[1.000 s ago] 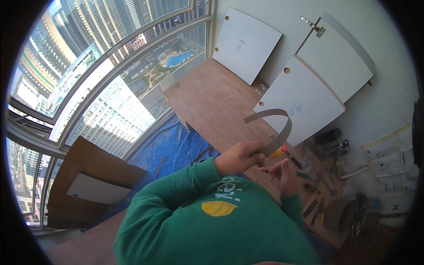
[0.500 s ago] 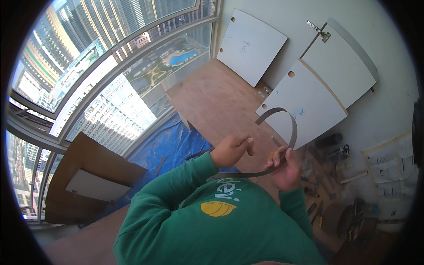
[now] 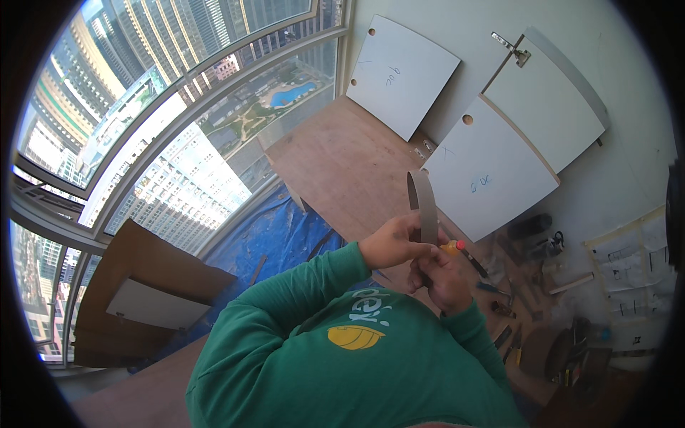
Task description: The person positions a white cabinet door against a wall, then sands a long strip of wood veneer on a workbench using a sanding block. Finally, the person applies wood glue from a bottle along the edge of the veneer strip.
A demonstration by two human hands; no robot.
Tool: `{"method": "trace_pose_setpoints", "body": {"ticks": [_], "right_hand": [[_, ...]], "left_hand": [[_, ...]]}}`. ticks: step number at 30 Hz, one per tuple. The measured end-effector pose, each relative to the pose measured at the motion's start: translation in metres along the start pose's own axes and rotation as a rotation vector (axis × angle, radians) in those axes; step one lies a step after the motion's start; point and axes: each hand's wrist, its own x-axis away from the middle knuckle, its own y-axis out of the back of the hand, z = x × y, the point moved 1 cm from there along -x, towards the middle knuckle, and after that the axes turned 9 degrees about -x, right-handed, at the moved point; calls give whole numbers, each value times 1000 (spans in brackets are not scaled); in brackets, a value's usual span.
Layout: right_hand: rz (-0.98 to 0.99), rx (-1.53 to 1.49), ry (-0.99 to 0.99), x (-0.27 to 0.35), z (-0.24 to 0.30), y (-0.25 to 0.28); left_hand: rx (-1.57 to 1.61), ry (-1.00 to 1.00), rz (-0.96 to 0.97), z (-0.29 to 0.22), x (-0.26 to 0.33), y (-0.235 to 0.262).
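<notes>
A long, thin grey-brown strip of edge banding [image 3: 426, 203] loops up above my hands, in front of the wooden worktop. My left hand [image 3: 394, 244] is closed on it, fingers wrapped around its near side. Close beside it and touching it, my right hand [image 3: 444, 279] is closed on the lower part of the strip, its fingers partly hidden. An orange-and-red handled tool [image 3: 457, 247] shows just beyond the right fingers; I cannot tell whether it is held or lies on the surface behind.
White cabinet panels [image 3: 492, 171] with round holes lean on the wall beyond the wooden worktop [image 3: 335, 164]. Several hand tools [image 3: 510, 342] lie at the right. A blue tarp [image 3: 278, 232] covers the floor at the left, near a brown board [image 3: 121, 285] and the tall windows.
My left hand has moved right onto the strip, meeting my right hand. The strip's loop has shifted left and now stands narrower and more upright. The orange-and-red tool shows more.
</notes>
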Motion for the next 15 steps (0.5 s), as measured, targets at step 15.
{"method": "trace_pose_setpoints", "body": {"ticks": [15], "right_hand": [[0,473,-161,-2,3,12]], "left_hand": [[34,-4,-308,39,-2,61]]}}
